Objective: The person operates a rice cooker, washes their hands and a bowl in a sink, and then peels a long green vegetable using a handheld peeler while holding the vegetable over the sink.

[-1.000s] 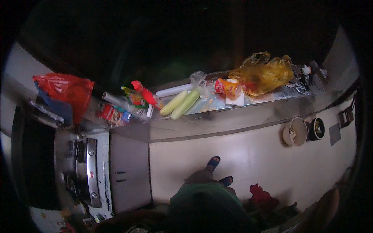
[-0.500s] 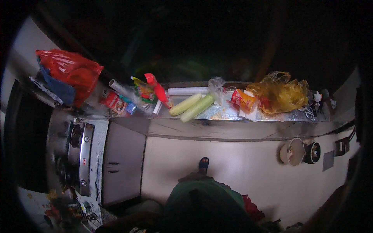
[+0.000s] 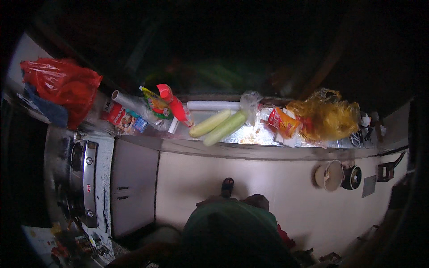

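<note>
Gourds [image 3: 226, 128]: two long pale green ones, side by side and slanted, mid-way along the far counter [image 3: 254, 135]; both look whole.
Clear bag [image 3: 251, 100]: bunched at the far right end of the greener gourd; whether it wraps that end, I cannot tell.
Hands: neither left nor right can be made out near the dark lower edge, so whether their fingers are wide, narrow or holding something cannot be told.
Left of the gourds: a red bottle-shaped pack [image 3: 175, 103], upper part tilted left; farther left, a red bag [image 3: 67, 89].
Behind them: a white roll [image 3: 213, 105] lying lengthwise.
Right of them: an orange packet [image 3: 290, 126], then a crumpled yellow bag [image 3: 328, 118].
Done so far: goods sit out on the counter, the gourds in no visible grip.
Left over: judged from this view alone, how much remains stays uncertain.
</note>
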### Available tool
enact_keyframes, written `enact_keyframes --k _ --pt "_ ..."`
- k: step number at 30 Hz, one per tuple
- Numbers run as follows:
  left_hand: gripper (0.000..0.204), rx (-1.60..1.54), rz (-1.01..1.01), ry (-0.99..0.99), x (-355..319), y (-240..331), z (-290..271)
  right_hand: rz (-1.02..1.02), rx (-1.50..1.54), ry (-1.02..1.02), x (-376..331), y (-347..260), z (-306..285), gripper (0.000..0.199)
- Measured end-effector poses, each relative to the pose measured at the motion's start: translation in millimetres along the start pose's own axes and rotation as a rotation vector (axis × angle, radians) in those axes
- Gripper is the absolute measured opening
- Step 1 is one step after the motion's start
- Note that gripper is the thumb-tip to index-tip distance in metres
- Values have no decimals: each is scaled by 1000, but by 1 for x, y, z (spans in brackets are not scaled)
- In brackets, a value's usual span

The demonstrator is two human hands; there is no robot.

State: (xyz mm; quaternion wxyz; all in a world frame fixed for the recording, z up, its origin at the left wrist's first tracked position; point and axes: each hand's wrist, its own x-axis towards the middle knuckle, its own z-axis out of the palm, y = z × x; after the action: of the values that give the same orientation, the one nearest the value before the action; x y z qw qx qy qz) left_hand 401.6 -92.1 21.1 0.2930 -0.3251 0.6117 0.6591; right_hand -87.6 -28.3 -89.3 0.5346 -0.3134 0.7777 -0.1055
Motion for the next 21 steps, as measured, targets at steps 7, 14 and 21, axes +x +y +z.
enact_keyframes --k 7,14,21 --pt "36 -120 -78 139 11 32 31 -21 -64 -61 41 0 -49 9" --pt "36 -254 -141 290 33 75 77 -192 -124 -130 78 -48 -110 9" --pt "36 -364 -177 402 60 99 100 -714 45 -369 28 -215 -183 9"
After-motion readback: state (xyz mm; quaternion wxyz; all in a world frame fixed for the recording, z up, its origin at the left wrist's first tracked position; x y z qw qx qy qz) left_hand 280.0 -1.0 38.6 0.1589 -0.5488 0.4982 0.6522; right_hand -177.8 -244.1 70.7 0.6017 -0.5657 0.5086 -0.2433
